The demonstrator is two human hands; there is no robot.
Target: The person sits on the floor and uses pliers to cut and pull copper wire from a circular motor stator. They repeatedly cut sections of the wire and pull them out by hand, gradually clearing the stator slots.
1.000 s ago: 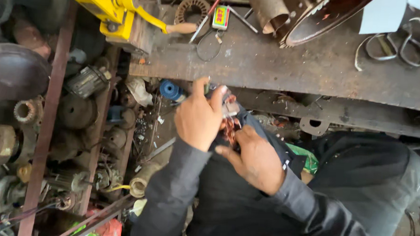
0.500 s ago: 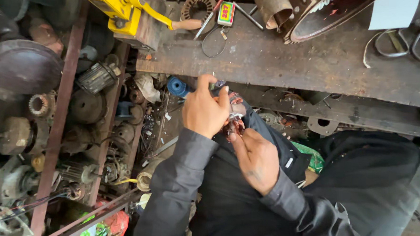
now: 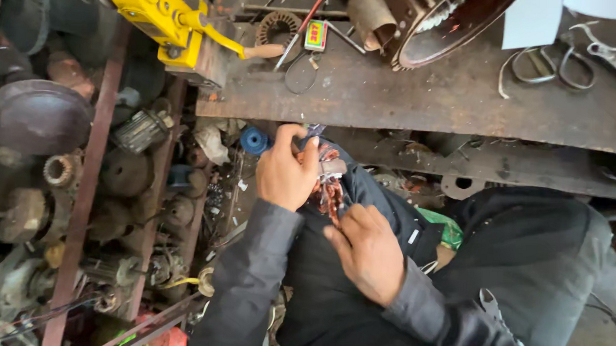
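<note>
A rusty steel workbench [image 3: 422,95] spans the far side, its surface flat and pitted. At its far left corner stands a yellow hand-crank tool [image 3: 164,18] with a wooden handle. Left of the person, rust-brown shelves [image 3: 78,204] hold dusty round motor parts. Near the centre, the left hand [image 3: 286,171] is closed around a small motor winding [image 3: 328,181], a bundle of reddish copper wire held above the lap. The right hand [image 3: 368,250] sits just nearer, fingers curled at the winding's lower wires. A small red, yellow and green rectangular packet [image 3: 316,35] lies on the bench.
</note>
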